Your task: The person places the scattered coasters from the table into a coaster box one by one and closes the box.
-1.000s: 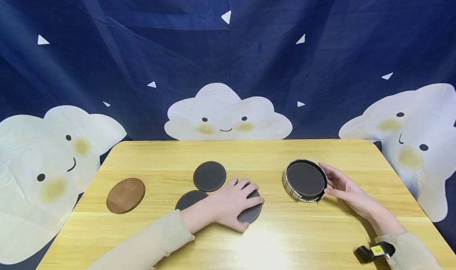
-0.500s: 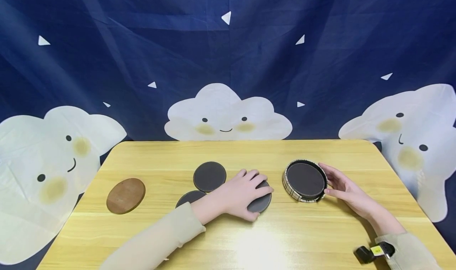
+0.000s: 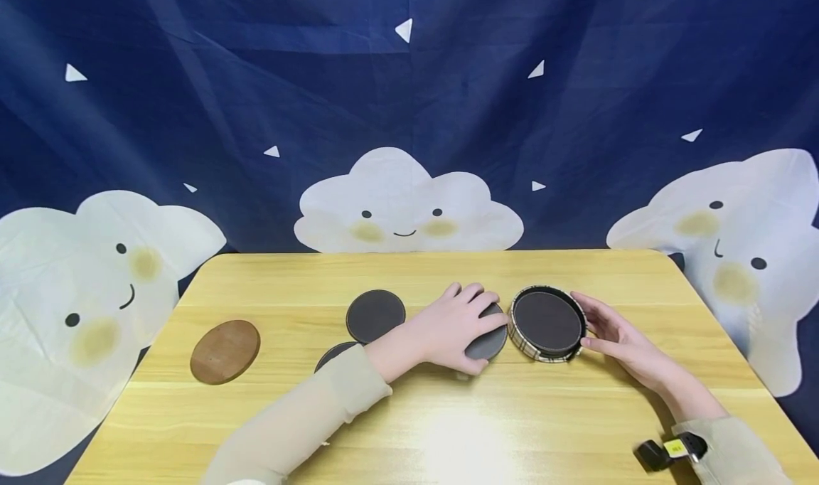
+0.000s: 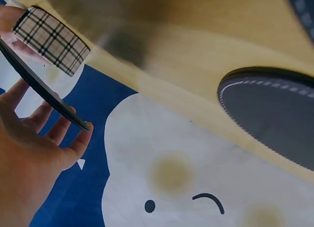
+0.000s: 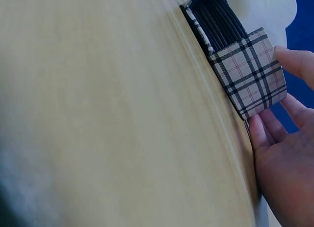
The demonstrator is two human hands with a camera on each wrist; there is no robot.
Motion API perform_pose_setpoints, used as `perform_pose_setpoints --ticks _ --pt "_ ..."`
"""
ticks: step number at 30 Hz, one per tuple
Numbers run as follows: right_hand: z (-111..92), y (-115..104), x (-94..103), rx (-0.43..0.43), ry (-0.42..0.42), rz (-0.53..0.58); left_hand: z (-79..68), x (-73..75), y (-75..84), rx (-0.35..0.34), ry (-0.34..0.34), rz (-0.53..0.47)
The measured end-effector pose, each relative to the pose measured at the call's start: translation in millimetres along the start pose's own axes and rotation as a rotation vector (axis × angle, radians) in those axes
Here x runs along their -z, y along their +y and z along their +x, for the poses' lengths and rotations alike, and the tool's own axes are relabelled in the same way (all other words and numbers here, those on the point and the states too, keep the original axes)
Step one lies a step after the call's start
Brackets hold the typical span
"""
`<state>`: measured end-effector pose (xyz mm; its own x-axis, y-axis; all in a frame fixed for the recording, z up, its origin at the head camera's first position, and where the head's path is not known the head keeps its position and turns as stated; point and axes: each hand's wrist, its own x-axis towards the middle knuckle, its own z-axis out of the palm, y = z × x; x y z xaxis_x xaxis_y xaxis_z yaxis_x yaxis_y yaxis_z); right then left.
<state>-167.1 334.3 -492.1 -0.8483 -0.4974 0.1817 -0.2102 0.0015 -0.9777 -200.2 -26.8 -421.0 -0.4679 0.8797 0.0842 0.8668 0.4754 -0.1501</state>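
Coaster (image 3: 488, 340), dark and round, sits in the grip of the left hand (image 3: 456, 326), whose fingers curl over its top with the thumb at its near edge; the left wrist view shows the disc tilted, held off the bench (image 3: 512, 414) by fingertips (image 4: 81, 138) under its rim. It is near the middle of the bench, its right edge just beside the plaid holder (image 3: 547, 324), perhaps touching it. The right hand (image 3: 617, 336) rests with loose, straight fingers against the holder's right side, holding nothing; the right wrist view shows coasters already standing in the holder, seen through a gap in its plaid wall. One risk, as I judge it, is the coaster's edge catching the holder's wall and tipping or pushing it toward the right edge, since the right hand only steadies it. A thin disc gripped by its rim could also slip. Two more dark coasters (image 3: 375, 315) and a brown disc (image 3: 225, 350) lie toward the left edge.
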Motion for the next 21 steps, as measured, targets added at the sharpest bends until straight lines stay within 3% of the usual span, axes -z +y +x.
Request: perform_pose_setpoints --ticks 10,21 --pt "2 -3 -1.2 -0.007 0.003 -0.001 29.1 2.9 -3.4 0.015 0.000 0.005" --pt "1 -4 -0.5 -0.020 -0.003 -0.012 63.3 -3.5 10.2 0.023 -0.053 0.056"
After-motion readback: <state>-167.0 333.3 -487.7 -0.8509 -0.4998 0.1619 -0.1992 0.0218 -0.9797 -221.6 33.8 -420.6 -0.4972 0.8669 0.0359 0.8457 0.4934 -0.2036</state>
